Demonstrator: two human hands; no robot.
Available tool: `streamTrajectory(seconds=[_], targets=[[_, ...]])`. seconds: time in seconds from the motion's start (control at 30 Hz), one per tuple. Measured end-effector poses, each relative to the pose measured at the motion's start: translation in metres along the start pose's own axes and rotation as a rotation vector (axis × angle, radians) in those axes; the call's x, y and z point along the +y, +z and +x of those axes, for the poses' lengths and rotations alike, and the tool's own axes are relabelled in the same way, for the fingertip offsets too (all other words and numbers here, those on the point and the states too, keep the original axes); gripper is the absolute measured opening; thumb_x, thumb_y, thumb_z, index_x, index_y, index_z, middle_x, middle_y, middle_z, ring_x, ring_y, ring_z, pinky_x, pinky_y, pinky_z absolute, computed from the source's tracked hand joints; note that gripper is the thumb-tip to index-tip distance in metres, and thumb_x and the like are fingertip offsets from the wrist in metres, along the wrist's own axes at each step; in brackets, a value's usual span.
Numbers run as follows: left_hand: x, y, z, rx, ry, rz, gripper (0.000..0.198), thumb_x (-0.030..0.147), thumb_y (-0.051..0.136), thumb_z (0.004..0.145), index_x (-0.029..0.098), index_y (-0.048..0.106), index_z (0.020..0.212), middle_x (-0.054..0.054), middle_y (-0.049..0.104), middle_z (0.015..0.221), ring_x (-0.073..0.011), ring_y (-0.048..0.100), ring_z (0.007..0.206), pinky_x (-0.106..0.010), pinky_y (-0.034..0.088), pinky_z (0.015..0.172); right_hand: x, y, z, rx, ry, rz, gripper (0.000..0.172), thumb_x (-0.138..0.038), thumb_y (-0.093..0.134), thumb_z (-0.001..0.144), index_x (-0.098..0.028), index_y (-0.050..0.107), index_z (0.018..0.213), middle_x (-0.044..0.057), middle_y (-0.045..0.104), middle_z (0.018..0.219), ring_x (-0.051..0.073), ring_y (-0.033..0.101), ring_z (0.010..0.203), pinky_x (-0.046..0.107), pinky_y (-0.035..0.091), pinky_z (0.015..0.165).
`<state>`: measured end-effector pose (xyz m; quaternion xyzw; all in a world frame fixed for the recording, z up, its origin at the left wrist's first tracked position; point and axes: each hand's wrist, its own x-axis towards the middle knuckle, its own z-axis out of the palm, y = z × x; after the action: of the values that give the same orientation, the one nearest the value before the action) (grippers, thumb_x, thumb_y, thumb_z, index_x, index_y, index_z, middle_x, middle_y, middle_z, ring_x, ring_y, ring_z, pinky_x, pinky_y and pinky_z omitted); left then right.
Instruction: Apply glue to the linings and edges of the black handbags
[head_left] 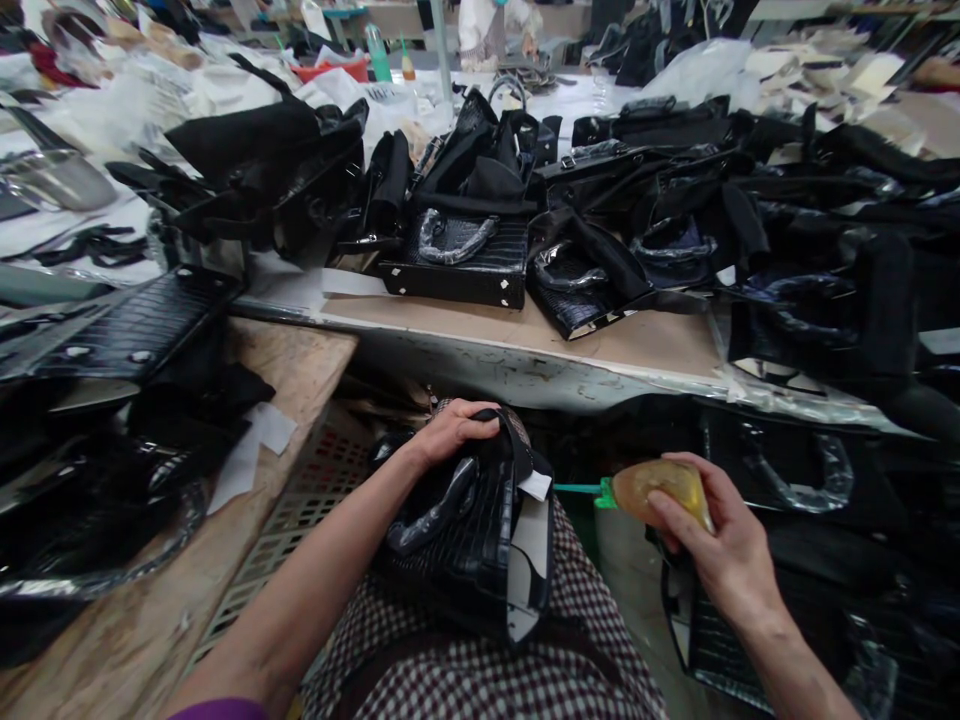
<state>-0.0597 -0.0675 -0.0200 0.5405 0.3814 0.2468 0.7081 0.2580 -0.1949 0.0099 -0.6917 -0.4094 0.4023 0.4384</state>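
A black crocodile-pattern handbag (480,540) rests on my lap, its plastic-wrapped handle (442,512) facing left. My left hand (461,432) is closed on the black fabric at the bag's upper edge. The bag's right side panel (529,560) shows pale grey, with a small white tab (535,486) above it. In my right hand (716,530) is a squeeze bottle (660,490) of yellowish liquid, with a green cap (604,493). Its thin nozzle points left at the bag's side. Whether the nozzle tip touches the bag, I cannot tell.
Across the bench (480,350) ahead lie several black handbags (457,265). More bags (150,330) are piled on a wooden board (292,360) at left, above a white plastic crate (322,470). Dark bags (802,470) crowd the lower right. A metal pan (64,180) stands far left.
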Motion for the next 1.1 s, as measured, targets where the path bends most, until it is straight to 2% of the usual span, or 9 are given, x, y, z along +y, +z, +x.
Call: streamTrajectory(seconds=[0.13,0.27,0.4,0.5,0.6,0.73,0.87,1.1], targets=[[-0.002,-0.001,0.001,-0.022,-0.003,-0.026,0.034,0.042,0.071,0.078,0.011,0.073,0.092,-0.004,0.069,0.087,-0.0217,0.064,0.086,-0.03,0.048,0.082,0.004,0.001,0.004,-0.022,0.04,0.01,0.058,-0.05,0.085,0.068,-0.024,0.063,0.115,0.005,0.066,0.095,0.017,0.053,0.054,0.027,0.047,0.04],[0.002,0.001,0.001,-0.043,-0.019,-0.041,0.033,0.041,0.072,0.078,0.01,0.074,0.089,-0.004,0.07,0.087,-0.02,0.063,0.083,-0.028,0.047,0.08,0.007,-0.004,0.007,-0.073,0.038,-0.014,0.054,-0.05,0.082,0.072,-0.024,0.064,0.116,0.003,0.065,0.091,0.015,0.049,0.051,0.025,0.043,0.037],[0.004,0.003,0.001,-0.043,-0.036,-0.05,0.033,0.04,0.074,0.076,0.01,0.074,0.089,-0.005,0.071,0.087,-0.0199,0.063,0.083,-0.028,0.047,0.079,0.01,-0.011,0.006,-0.138,0.051,-0.025,0.051,-0.05,0.082,0.073,-0.024,0.065,0.114,0.004,0.066,0.092,0.016,0.053,0.058,0.022,0.04,0.039],[0.003,0.003,0.002,-0.04,-0.048,-0.055,0.033,0.039,0.074,0.076,0.01,0.075,0.09,-0.005,0.07,0.087,-0.0199,0.063,0.083,-0.028,0.047,0.079,0.01,-0.014,0.001,-0.182,0.079,-0.006,0.05,-0.048,0.084,0.073,-0.024,0.066,0.113,0.003,0.066,0.092,0.017,0.055,0.064,0.02,0.04,0.042],[0.002,0.003,0.003,-0.034,-0.055,-0.061,0.032,0.039,0.076,0.073,0.01,0.075,0.088,-0.004,0.07,0.086,-0.0191,0.063,0.082,-0.027,0.047,0.077,0.005,-0.014,-0.008,-0.217,0.123,0.016,0.049,-0.048,0.082,0.075,-0.025,0.065,0.115,0.002,0.066,0.09,0.014,0.051,0.058,0.018,0.035,0.038],[0.002,0.004,0.003,-0.024,-0.059,-0.066,0.034,0.041,0.077,0.071,0.01,0.075,0.087,-0.003,0.07,0.084,-0.0185,0.062,0.08,-0.026,0.047,0.076,-0.001,-0.013,-0.017,-0.246,0.152,0.057,0.049,-0.048,0.081,0.075,-0.026,0.064,0.116,0.002,0.067,0.091,0.013,0.049,0.055,0.019,0.038,0.038],[0.004,0.005,0.003,-0.031,-0.059,-0.066,0.034,0.041,0.077,0.071,0.01,0.075,0.086,-0.004,0.069,0.083,-0.0184,0.062,0.079,-0.026,0.047,0.075,0.006,-0.013,-0.008,-0.182,0.131,0.029,0.053,-0.051,0.082,0.074,-0.025,0.063,0.115,0.001,0.064,0.086,0.012,0.048,0.049,0.02,0.04,0.035],[0.002,0.004,0.004,-0.019,-0.051,-0.065,0.032,0.04,0.077,0.072,0.011,0.075,0.085,-0.002,0.069,0.081,-0.0172,0.062,0.077,-0.025,0.047,0.074,0.016,-0.008,0.002,-0.084,-0.012,-0.05,0.051,-0.05,0.081,0.075,-0.025,0.063,0.115,0.003,0.063,0.095,0.016,0.051,0.056,0.023,0.046,0.039]])
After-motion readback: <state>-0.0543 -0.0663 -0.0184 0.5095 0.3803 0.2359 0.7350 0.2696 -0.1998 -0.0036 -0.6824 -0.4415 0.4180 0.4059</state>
